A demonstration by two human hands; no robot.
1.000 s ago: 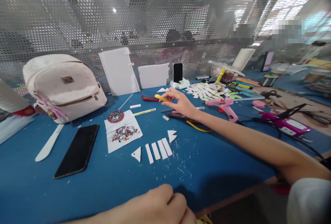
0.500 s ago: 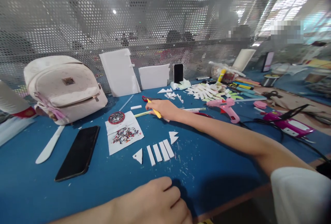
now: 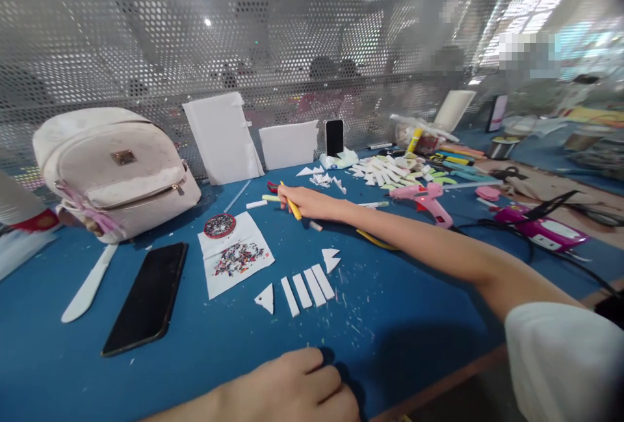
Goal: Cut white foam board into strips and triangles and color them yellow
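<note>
My right hand (image 3: pixel 302 203) reaches across the blue table, its fingers closed around a slim yellow tool (image 3: pixel 294 209), whose exact kind I cannot tell. Just beyond the fingers lies a small red object (image 3: pixel 272 186), partly hidden by them. Near that hand are a pale green stick (image 3: pixel 271 198) and a short white strip (image 3: pixel 256 204). My left hand (image 3: pixel 297 386) is closed in a fist at the front edge, its inside hidden. Beyond it are several white strips (image 3: pixel 302 290), a white triangle with a hole (image 3: pixel 266 298) and a notched white piece (image 3: pixel 331 259).
Left are a backpack (image 3: pixel 121 175), a black phone (image 3: pixel 146 298) and a white plastic knife (image 3: pixel 88 285). Paper (image 3: pixel 212 282) bears coloured bits and a red-rimmed dish (image 3: pixel 219 225). Right are white offcuts (image 3: pixel 385 170), a pink glue gun (image 3: pixel 429 199) and cables (image 3: pixel 526 246).
My right hand has shifted slightly, uncovering more of the pale green stick and a short piece below the wrist. The view has turned a little. My left hand stays closed.
</note>
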